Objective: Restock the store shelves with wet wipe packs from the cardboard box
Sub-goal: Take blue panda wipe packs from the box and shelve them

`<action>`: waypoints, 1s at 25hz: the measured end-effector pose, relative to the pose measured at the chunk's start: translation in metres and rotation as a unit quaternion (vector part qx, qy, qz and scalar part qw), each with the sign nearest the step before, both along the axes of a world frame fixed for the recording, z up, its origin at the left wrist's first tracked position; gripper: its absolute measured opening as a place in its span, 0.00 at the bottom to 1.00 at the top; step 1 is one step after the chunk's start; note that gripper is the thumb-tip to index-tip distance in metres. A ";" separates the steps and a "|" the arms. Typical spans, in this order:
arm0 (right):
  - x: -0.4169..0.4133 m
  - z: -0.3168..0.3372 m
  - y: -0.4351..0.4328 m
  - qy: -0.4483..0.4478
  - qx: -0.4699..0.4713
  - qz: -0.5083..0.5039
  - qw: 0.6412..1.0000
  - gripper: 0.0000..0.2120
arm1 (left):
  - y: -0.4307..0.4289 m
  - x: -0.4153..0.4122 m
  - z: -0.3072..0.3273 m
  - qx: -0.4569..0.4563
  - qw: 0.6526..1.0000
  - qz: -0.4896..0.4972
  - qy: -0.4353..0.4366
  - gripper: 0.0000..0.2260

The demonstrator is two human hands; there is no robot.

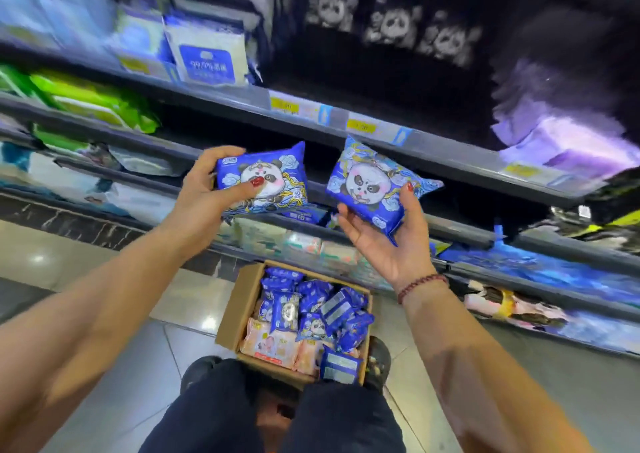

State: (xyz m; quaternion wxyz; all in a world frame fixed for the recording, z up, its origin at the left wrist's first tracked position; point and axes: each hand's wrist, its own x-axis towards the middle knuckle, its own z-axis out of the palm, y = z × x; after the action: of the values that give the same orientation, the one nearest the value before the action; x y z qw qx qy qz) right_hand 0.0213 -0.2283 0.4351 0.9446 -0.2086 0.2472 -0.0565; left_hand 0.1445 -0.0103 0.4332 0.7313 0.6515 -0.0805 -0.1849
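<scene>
My left hand (211,193) grips a blue wet wipe pack with a panda print (277,172), thumb across its front. My right hand (391,238) holds a second blue panda pack (374,182) from below, palm up, fingers curled round its edges. Both packs are raised in front of the grey shelf edge (311,106). On the floor between my feet stands the open cardboard box (235,310), holding several blue packs (311,307) on top of pink packs (266,345).
Shelves run diagonally across the view. White-and-blue packs (207,54) and green packs (93,99) sit at upper left, dark panda packs (391,23) at upper middle, purple packs (568,141) at right. Lower shelves hold more goods. Tiled floor (104,366) lies to the left.
</scene>
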 end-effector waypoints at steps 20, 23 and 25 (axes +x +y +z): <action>0.084 0.076 -0.064 0.032 -0.136 -0.090 0.986 0.09 | -0.058 0.049 0.076 -0.062 0.995 0.071 0.027 0.21; 0.095 0.080 -0.060 0.021 -0.148 -0.049 0.987 0.04 | -0.058 0.054 0.078 -0.061 0.995 0.072 0.027 0.20; 0.107 0.083 -0.055 -0.006 -0.164 -0.025 0.986 0.09 | -0.055 0.058 0.079 -0.069 0.996 0.061 0.022 0.21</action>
State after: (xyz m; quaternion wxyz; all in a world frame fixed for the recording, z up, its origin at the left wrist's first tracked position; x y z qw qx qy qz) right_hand 0.1287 -0.2837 0.5182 0.8975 -0.3539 0.2337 -0.1213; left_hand 0.2022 -0.0650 0.5118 0.7859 0.5992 -0.0368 -0.1481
